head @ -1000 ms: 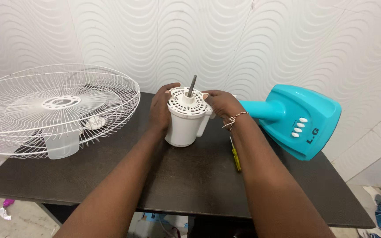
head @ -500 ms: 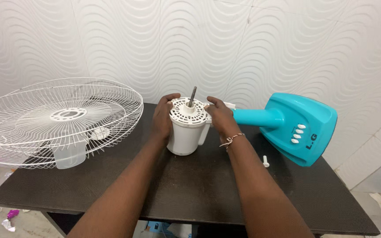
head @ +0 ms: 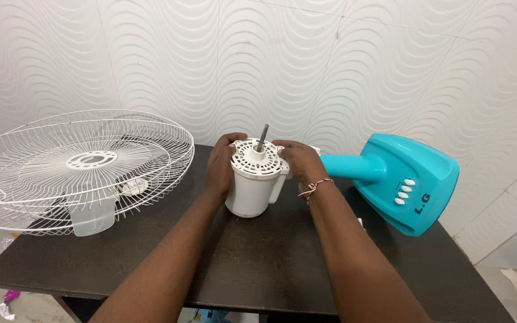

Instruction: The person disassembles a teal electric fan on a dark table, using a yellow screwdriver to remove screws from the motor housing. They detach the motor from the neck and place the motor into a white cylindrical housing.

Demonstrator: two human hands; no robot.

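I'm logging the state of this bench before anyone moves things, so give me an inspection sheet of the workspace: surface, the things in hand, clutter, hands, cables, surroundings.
Surface: dark rectangular table, bare at the front.
Things in hand: white plastic fan motor housing standing on end, grey metal shaft pointing up; its turquoise plastic stand and base with white buttons lies on its side to the right.
Clutter: white wire fan guards stacked at the table's left, over a clear plastic part.
Hands: left hand and right hand clasp the housing's sides; the right wrist wears a thin bracelet.
Cables: nothing seen.
Surroundings: white wave-patterned wall panels; scraps on the floor at lower left.
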